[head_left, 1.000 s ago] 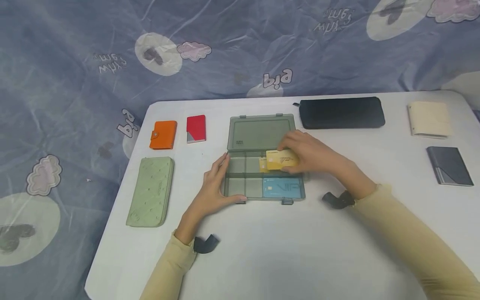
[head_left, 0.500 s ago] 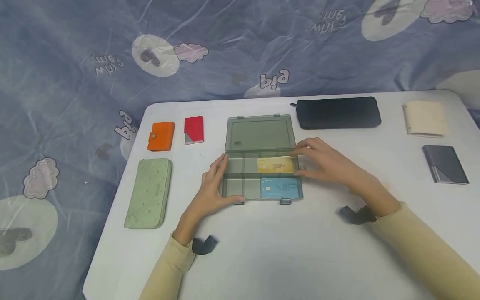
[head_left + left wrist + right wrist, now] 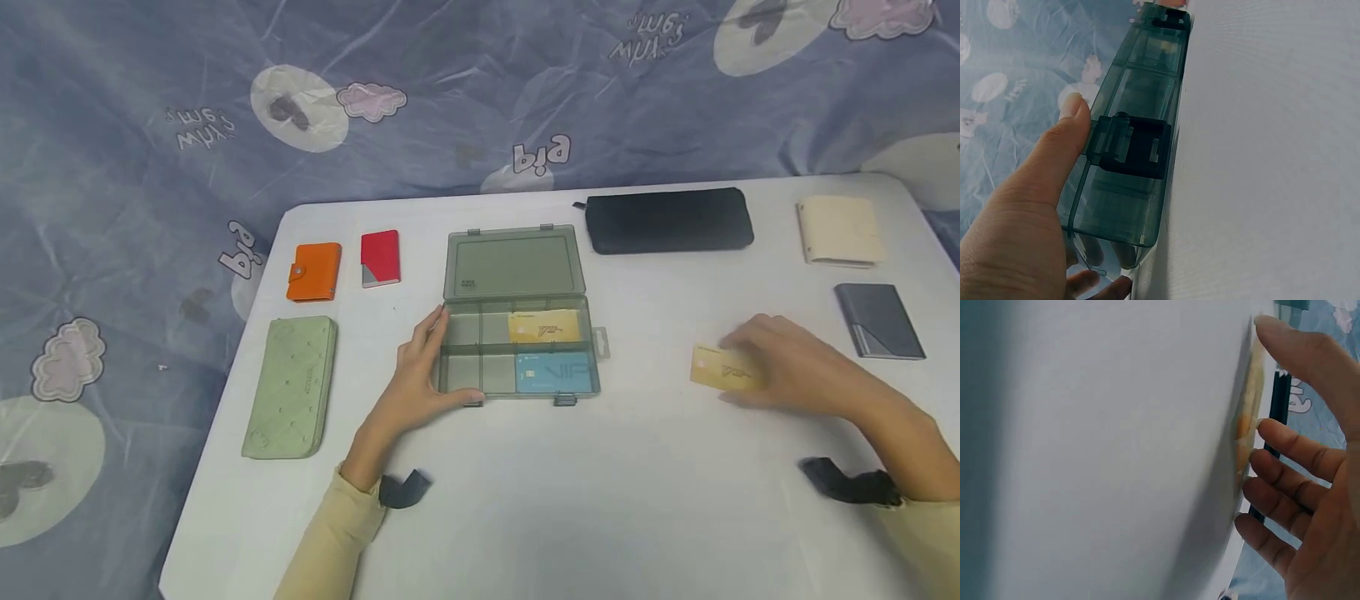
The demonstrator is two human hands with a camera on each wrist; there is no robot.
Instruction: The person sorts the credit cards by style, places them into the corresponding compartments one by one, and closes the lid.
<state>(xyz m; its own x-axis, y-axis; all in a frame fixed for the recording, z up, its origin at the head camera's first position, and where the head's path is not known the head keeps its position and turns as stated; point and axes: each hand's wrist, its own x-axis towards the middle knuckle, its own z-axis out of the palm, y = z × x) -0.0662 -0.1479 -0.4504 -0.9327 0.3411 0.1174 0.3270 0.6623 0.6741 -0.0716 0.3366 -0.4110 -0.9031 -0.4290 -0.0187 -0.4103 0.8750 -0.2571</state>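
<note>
A translucent grey-green compartment box (image 3: 482, 346) lies on the table with its lid (image 3: 517, 265) folded back. My left hand (image 3: 420, 375) grips its left end, thumb on the front rim beside a dark latch (image 3: 1138, 147) and fingers along the side. One yellow card (image 3: 543, 326) lies in the back right compartment, a blue VIP card (image 3: 553, 372) in the front right one. To the right of the box, my right hand (image 3: 787, 367) pinches another yellow card (image 3: 720, 369) by its edges, thumb and fingertips on it. The card is close over the tabletop in the right wrist view.
On the left lie an orange snap wallet (image 3: 315, 272), a red card holder (image 3: 381, 257) and a green long wallet (image 3: 289, 387). A black pouch (image 3: 669, 222) lies behind. A cream wallet (image 3: 840, 230) and a dark grey card holder (image 3: 879, 321) are at the right.
My right hand let go of a yellow card in the back right compartment, moved right, and now holds another yellow card. The left hand stays on the box.
</note>
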